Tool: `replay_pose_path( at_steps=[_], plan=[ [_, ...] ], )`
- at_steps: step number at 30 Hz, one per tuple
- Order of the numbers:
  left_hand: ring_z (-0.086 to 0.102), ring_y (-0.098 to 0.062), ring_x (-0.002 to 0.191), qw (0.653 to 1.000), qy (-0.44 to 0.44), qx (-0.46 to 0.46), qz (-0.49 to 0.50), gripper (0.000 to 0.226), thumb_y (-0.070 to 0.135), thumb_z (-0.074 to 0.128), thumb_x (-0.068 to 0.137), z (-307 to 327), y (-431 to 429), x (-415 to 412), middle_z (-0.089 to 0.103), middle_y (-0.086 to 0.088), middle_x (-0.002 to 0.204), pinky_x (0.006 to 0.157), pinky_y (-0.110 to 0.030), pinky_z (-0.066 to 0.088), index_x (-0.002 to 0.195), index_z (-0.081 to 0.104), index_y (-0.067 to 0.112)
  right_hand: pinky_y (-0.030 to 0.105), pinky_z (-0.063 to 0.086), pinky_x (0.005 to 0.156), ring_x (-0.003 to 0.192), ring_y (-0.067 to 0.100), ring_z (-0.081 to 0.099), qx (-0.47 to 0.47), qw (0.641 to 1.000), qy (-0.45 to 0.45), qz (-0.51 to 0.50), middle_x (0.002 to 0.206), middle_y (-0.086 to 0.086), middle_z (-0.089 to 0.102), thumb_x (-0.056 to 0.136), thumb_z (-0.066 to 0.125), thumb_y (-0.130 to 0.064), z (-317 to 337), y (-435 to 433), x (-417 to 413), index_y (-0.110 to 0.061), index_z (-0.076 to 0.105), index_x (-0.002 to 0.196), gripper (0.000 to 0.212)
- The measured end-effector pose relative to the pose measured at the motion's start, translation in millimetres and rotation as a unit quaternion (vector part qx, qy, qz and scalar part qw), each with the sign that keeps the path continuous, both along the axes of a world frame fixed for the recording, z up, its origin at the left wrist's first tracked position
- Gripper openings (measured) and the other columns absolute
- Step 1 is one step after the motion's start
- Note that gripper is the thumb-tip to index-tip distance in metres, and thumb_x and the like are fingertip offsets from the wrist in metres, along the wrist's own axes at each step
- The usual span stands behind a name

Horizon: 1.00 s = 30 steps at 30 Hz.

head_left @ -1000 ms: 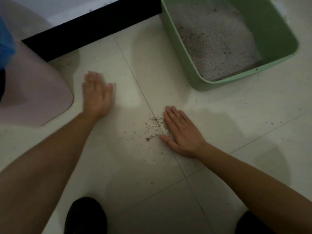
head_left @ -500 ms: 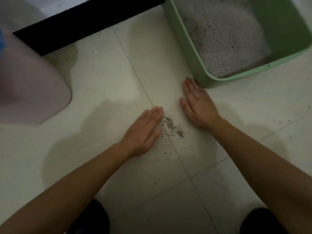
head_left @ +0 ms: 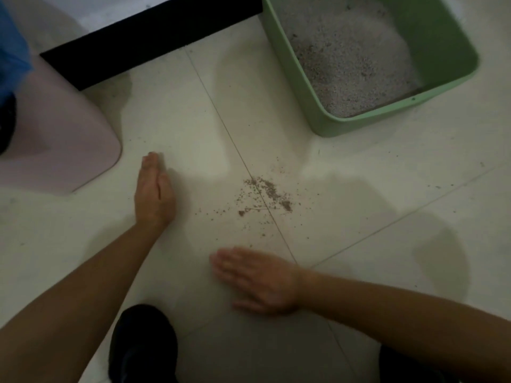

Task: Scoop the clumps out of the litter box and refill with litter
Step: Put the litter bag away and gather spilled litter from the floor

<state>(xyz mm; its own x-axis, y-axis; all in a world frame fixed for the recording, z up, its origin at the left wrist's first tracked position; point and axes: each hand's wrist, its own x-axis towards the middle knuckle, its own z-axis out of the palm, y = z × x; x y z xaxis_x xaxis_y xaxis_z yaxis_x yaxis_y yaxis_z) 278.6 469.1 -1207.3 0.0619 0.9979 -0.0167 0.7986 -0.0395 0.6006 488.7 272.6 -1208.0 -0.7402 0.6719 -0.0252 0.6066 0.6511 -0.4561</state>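
The left hand stands on its edge on the floor tiles, fingers straight and pressed together. The right hand lies flat and holds nothing. A small pile of spilled litter sits between them. The green litter box is far past both hands.

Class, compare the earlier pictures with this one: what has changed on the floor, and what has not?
The left hand slid left, away from the small pile of spilled grey litter; the right hand swept from the green plastic litter box back toward the person. Neither holds anything. Pile, box and pink plastic bin stayed.
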Motion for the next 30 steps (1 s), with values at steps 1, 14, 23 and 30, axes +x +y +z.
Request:
replay_pose_path(
  at_steps=[1,14,23,30],
  plan=[
    [0.023,-0.021,0.146,1.000,0.000,0.001,0.002,0.060,0.028,0.024,0.095,0.6,-2.9,0.4,0.028,-0.013,0.157,0.121,-0.032,0.014,0.149,0.032,0.003,0.038,0.003,0.124,0.152,0.027,0.008,-0.002,0.999,-0.005,0.039,0.163,0.016,0.015,0.104,0.040,-0.042,-7.0,-10.5,-12.4,-0.003,0.020,0.155,0.068],
    [0.017,-0.029,0.147,0.998,0.068,0.001,0.015,0.068,0.031,0.018,0.090,-10.9,-40.4,-11.4,0.023,-0.020,0.157,0.121,-0.042,0.004,0.149,0.026,-0.001,0.039,0.002,0.124,0.152,0.022,-0.008,0.019,0.987,-0.101,-0.124,0.165,0.013,-0.003,0.105,0.021,-0.049,1.2,61.0,55.8,-0.006,0.003,0.157,0.070],
    [-0.009,-0.012,0.149,0.977,0.000,-0.049,-0.206,0.071,0.044,0.012,0.094,-4.1,-104.2,131.9,-0.003,-0.008,0.162,0.120,-0.030,-0.007,0.154,0.001,0.007,0.044,0.008,0.124,0.152,0.020,-0.010,-0.042,0.885,-0.131,-0.445,0.165,0.012,-0.006,0.101,0.014,-0.057,-2.7,29.1,164.1,-0.007,-0.001,0.157,0.077],
    [0.004,-0.017,0.149,0.985,-0.155,-0.039,-0.069,0.065,0.027,0.025,0.094,12.7,-60.1,125.9,0.008,-0.011,0.162,0.119,-0.021,0.002,0.152,0.012,0.002,0.045,0.000,0.123,0.148,0.026,-0.025,-0.073,0.910,-0.186,-0.363,0.160,0.017,-0.024,0.090,0.007,-0.079,3.2,33.0,105.1,-0.004,-0.014,0.154,0.101]
  ],
)
